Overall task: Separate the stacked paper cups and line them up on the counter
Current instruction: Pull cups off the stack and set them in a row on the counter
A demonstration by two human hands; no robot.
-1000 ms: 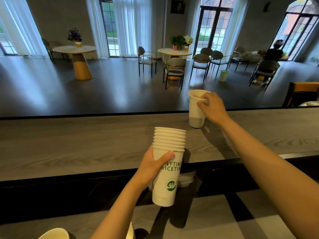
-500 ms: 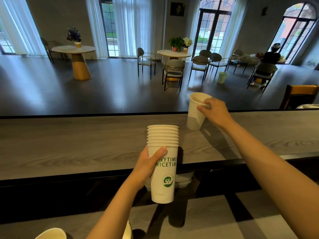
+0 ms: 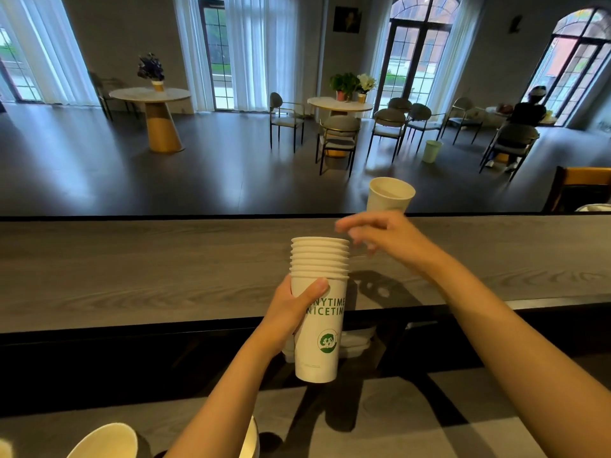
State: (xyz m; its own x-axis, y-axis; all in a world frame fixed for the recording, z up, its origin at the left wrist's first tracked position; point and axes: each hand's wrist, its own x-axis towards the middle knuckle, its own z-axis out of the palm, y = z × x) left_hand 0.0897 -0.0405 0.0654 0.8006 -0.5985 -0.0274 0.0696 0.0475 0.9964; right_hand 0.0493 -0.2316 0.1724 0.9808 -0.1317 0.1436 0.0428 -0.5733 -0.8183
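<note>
In front of the counter [image 3: 165, 276], the left hand [image 3: 291, 312] is gripping the cup stack [image 3: 319, 309] upright, fingers wrapped round it. Over the counter, the right hand [image 3: 380, 236] is hovering beside the stack's rims, blurred, fingers loosely spread, holding nothing. Beyond that hand, a single cup [image 3: 390, 195] is standing near the counter's far edge.

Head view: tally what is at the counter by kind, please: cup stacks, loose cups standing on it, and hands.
stack of paper cups: 1
single cup standing on the counter: 1
hands: 2 (left hand grips the stack, right hand holds nothing)
Total: 4
</note>
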